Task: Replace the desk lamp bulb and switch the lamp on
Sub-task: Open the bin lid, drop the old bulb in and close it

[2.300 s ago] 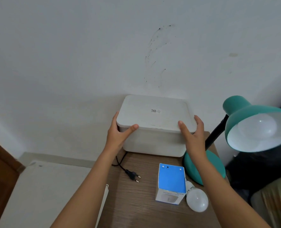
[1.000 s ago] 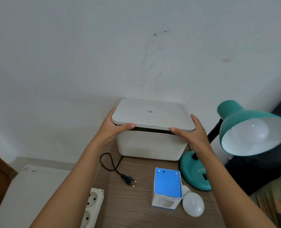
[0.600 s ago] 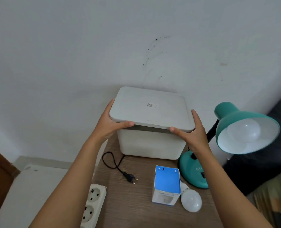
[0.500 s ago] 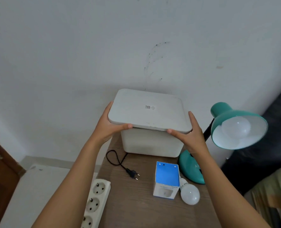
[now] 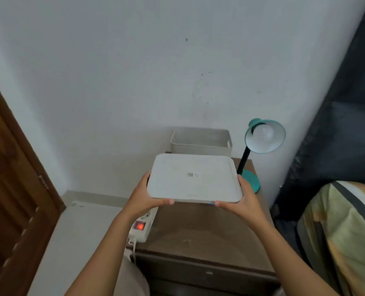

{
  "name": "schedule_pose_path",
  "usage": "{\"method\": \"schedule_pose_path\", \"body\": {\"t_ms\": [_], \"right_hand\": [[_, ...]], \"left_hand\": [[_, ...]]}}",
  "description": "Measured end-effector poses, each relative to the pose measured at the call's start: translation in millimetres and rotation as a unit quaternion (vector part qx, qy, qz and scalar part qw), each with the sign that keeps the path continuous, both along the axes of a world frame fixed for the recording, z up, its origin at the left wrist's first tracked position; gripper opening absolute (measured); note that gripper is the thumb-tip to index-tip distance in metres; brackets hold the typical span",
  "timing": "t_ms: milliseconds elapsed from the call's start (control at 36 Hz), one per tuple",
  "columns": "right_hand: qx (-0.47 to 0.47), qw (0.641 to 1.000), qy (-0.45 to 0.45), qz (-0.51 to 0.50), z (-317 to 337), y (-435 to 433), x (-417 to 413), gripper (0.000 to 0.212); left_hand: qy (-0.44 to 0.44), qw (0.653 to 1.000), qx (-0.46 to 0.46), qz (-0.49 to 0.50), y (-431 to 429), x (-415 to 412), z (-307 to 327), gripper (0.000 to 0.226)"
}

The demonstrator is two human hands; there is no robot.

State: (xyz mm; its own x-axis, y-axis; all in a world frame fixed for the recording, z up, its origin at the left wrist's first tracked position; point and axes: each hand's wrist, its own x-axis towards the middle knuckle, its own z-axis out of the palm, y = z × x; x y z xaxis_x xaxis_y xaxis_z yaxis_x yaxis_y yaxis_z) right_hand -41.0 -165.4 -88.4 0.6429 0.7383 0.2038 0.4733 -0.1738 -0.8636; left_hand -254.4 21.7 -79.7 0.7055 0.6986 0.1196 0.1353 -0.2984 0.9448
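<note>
Both hands, left [image 5: 143, 198] and right [image 5: 244, 202], grip the lid [image 5: 194, 179] mid-frame, above the surface [image 5: 198, 231]; open box [image 5: 200, 142] and lamp [image 5: 262, 138] behind.

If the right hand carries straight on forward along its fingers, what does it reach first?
Likely the teal lamp base, just beyond the right hand, which grips the white lid with the left hand. Depth is uncertain; it may pass above.
</note>
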Motion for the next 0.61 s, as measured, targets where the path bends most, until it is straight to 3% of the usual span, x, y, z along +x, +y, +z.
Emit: {"method": "schedule_pose_path", "body": {"t_ms": [222, 389, 528, 611], "right_hand": [[-0.114, 0.993, 0.015, -0.020, -54, -79, -51, 0.108], [-0.197, 0.980, 0.017, -0.034, -82, -101, -59, 0.118], [-0.217, 0.976, -0.004, -0.019, -87, -99, -55, 0.102], [-0.235, 0.972, -0.012, -0.012, -92, -95, -50, 0.100]], "left_hand": [[0.094, 0.995, 0.000, -0.014, -72, -37, -47, 0.087], [0.146, 0.988, 0.018, -0.049, -96, -44, -74, 0.067], [0.143, 0.989, 0.024, -0.038, -95, -39, -91, 0.063], [0.159, 0.987, 0.024, -0.012, -87, -37, -105, 0.078]]}}
